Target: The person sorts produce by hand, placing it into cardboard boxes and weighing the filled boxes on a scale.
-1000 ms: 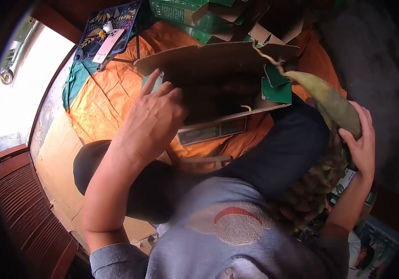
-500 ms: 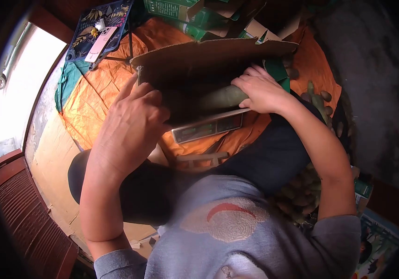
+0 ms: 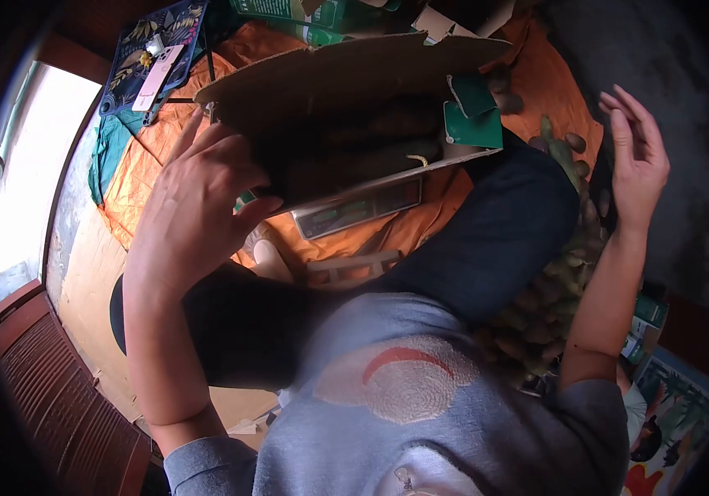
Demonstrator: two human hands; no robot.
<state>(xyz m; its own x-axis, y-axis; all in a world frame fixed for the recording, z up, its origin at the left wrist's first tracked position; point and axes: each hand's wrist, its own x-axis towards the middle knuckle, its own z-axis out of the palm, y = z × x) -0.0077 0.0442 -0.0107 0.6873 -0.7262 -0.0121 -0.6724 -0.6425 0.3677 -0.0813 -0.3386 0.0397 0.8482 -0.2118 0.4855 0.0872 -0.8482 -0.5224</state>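
Note:
An open cardboard box (image 3: 313, 91) with green outer flaps stands in front of me, on or against a scale (image 3: 359, 212). My left hand (image 3: 206, 194) is at the box's left edge, its fingers curled round the cardboard. Inside the dark box lie long rounded items, and the curved yellowish stem (image 3: 417, 159) of one shows near the front edge. My right hand (image 3: 637, 157) is raised to the right of the box, fingers apart and empty, beyond a pile of brownish-green produce (image 3: 536, 318).
An orange sheet (image 3: 156, 169) lies under the box. At the upper left a pink phone (image 3: 157, 78) rests on a patterned tray (image 3: 127, 62). Green cartons (image 3: 321, 12) stand behind the box. A reddish-brown slatted piece (image 3: 53, 372) is at the lower left.
My right hand has let go of the long green item in the box and moved out to the right. My left hand and the box have shifted slightly left in view.

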